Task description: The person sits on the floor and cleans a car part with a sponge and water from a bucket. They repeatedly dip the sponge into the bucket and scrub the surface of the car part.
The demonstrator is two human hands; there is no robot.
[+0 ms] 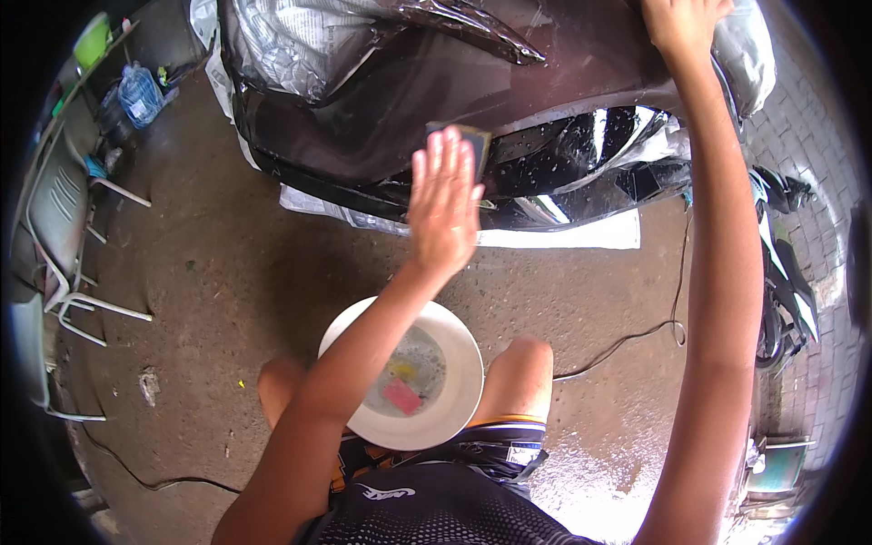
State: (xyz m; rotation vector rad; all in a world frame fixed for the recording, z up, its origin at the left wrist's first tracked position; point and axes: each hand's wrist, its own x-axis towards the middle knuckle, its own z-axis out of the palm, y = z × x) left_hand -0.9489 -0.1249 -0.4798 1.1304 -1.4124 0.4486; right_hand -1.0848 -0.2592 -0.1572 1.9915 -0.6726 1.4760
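My left hand [446, 197] lies flat, fingers extended, over a dark sheet of sandpaper [480, 146] on a wet, dark car bumper [368, 136]. Only the sheet's top and right edges show past the fingers. My right hand [684, 27] rests on the upper right of the bodywork, its fingertips cut off by the frame. Between my knees stands a white basin [466, 381] of cloudy, sudsy water. A reddish rectangular piece [402, 397] and a blurred yellow thing [405, 370] are in the water, partly behind my left forearm.
Newspaper and clear plastic [286, 48] cover parts of the car; more paper [572, 235] sticks out below the bumper. Metal chairs [61, 204] and a blue plastic bottle [139, 95] are at left. A black cable [633, 337] crosses the floor towards a parked motorcycle [787, 272] at right.
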